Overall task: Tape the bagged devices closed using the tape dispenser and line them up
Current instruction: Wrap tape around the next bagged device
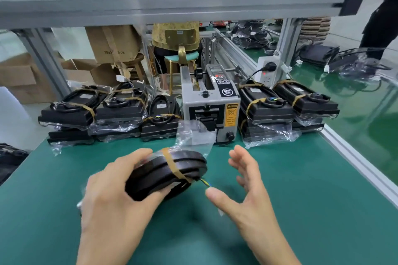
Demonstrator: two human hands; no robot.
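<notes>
While left hand [112, 198] grips bagged device [165, 173], right hand [243, 187] spreads beside.

You are working under bright, even, cool white light that seems to come from overhead, so nothing falls into deep shade. Your two hands throw only a soft, smeared shadow onto the green rubbery bench mat [301, 211] beneath them. The wide lens bows the grey aluminium frame beam [172, 4] across the top, and the bench edges lean outward toward the corners. Motion blur softens that beam and the far corners, while the grey box-shaped tape dispenser [212, 112] stays fairly sharp. Pale glare streaks the clear plastic bag wrap [193, 133] and the glossy green floor [366, 109].
</notes>
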